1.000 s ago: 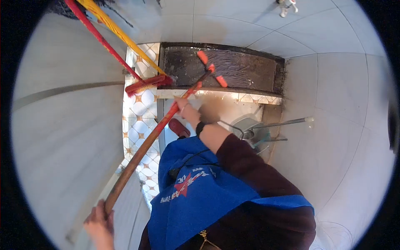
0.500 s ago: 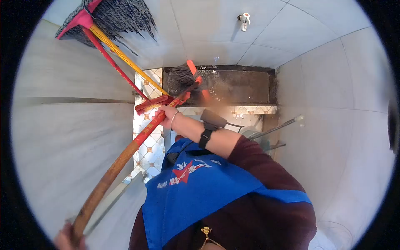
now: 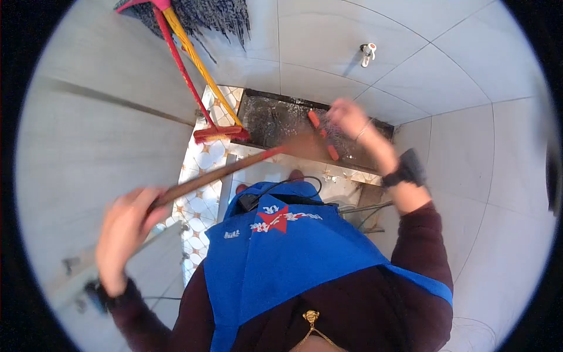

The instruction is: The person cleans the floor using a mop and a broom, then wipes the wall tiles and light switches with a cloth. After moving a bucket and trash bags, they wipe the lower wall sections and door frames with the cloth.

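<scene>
My left hand (image 3: 126, 226) is wrapped round the butt end of a mop handle (image 3: 217, 174), brown wood with a red lower section. The handle slants away to the mop's orange clamp (image 3: 315, 119), which lies over a dark, wet trough (image 3: 270, 111). Beside the clamp, above the trough's right half, my right hand (image 3: 349, 117) is raised, its fingers smeared by motion. It is away from the handle and overlaps the mop's dark strands in this view. The mop's neck is blurred.
A red-headed brush (image 3: 217, 134) stands upside-up at the trough's left corner, near a yellow handle (image 3: 199, 64) leading to an upturned mop with grey-blue strands (image 3: 217, 17). A white tap (image 3: 368, 53) juts from the tiled wall. Patterned tiles (image 3: 202, 158) cover the floor at left.
My right hand has left the handle's red section and moved right, over the trough. My left hand has come up and forward with the handle end, and the mop head has shifted right.
</scene>
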Demonstrator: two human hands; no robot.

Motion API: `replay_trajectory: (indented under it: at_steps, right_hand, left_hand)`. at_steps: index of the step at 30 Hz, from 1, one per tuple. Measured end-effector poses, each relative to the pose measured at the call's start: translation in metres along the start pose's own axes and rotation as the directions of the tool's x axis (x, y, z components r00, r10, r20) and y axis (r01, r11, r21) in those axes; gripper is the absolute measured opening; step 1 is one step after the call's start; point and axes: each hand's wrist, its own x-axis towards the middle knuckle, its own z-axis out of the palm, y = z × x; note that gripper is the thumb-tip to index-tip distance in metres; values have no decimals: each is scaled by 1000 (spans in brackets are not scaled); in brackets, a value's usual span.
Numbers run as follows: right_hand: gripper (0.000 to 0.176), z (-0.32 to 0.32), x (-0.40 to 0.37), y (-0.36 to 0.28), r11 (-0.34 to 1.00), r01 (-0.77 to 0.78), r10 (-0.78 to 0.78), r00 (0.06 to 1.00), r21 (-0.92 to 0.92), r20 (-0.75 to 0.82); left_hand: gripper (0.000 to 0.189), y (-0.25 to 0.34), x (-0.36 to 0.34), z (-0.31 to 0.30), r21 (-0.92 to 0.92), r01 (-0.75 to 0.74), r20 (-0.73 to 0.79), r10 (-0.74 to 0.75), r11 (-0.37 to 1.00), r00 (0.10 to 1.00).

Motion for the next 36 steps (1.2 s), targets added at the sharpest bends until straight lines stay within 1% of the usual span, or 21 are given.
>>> replay_trajectory:
  at_steps: [1, 2, 4, 5, 7, 8, 10, 14, 16, 20, 21, 22, 23, 25, 29, 31, 32, 33, 34, 35, 36]
  right_hand:
    - [43, -34, 10, 20, 987, -112, 75, 955, -116, -287]
    - [50, -63, 18, 14, 977, -17, -101, 837, -211, -537]
    - [58, -106, 28, -20, 974, 23, -173, 722, -227, -669]
    - [58, -118, 35, -30, 974, 20, -170, 727, -226, -666]
    - [58, -126, 53, -44, 844, -243, -105, 799, -478, -592]
    - [58, -121, 70, -38, 845, -241, -104, 801, -477, -589]
    - [43, -106, 104, -17, 717, -423, 20, 807, -554, -591]
    - [40, -123, 119, 22, 674, -260, -55, 916, -691, -398]
    - [32, -129, 117, 32, 508, -160, 66, 987, -846, -147]
    - [33, -143, 116, 65, 565, -90, -70, 985, -820, -156]
    - [33, -148, 107, 68, 812, -49, -80, 977, -581, -195]
    - [33, -155, 101, 73, 961, 6, -74, 969, -275, -238]
    - [33, -165, 103, 76, 961, 6, -74, 969, -278, -234]
    - [34, -177, 102, 75, 846, 184, -310, 933, -501, -181]
    - [35, -171, 97, 62, 844, 42, -186, 958, -535, -218]
    - [33, -147, 103, 112, 901, 19, -310, 726, -433, -614]
    - [29, -112, 109, 167, 978, 35, -187, 590, -207, -785]
    - [28, -85, 116, 204, 995, 97, -20, 441, 25, -897]
    - [25, -36, 86, 181, 937, 95, 236, 535, 335, -811]
    - [24, 8, 65, 178, 819, -129, 485, 675, 559, -556]
    - [27, 80, 81, 255, 834, -257, 498, 732, 489, -464]
  left_hand:
    - [29, -7, 23, 24, 45, -32, 8, 31, 998, 999]
    - [32, -12, 41, 37, 94, -67, 17, 66, 993, 998]
    - [31, -3, 60, 27, -95, -35, -194, 16, 995, 981]
    - [31, 7, 68, 22, -98, -32, -189, 13, 995, 982]
    - [26, 29, 82, 16, -86, -93, -267, 68, 992, 961]
    - [26, 35, 87, 16, -86, -90, -265, 65, 992, 962]
    - [23, 44, 96, 15, -59, -114, -366, 85, 992, 927]
    - [22, 57, 101, 11, -6, -65, -367, 58, 998, 928]
    - [21, 57, 99, 10, -50, 7, -331, -23, 999, 943]
    - [20, 42, 79, 23, -50, 24, -309, -38, 998, 950]
    - [20, 40, 73, 24, -23, 29, -285, -35, 999, 958]
    - [20, 38, 67, 26, 3, 31, -261, -29, 1000, 965]
    - [20, 33, 63, 29, -1, 33, -260, -32, 999, 965]
    - [21, 32, 52, 35, -41, 85, -242, -92, 996, 966]
    - [27, 35, 39, 35, -120, 172, -191, -192, 978, 963]
    - [34, 43, 35, 29, -87, 142, -104, -151, 986, 983]
    - [34, 43, 31, 28, -92, 140, -106, -149, 986, 983]
    - [35, 41, 27, 28, 67, 180, 56, -184, 981, 981]
    - [36, 39, 24, 28, 230, 189, 210, -238, 955, 948]
    - [32, 36, 22, 29, 259, 135, 265, -205, 956, 942]
    - [32, 37, 20, 27, 257, 130, 265, -199, 958, 944]
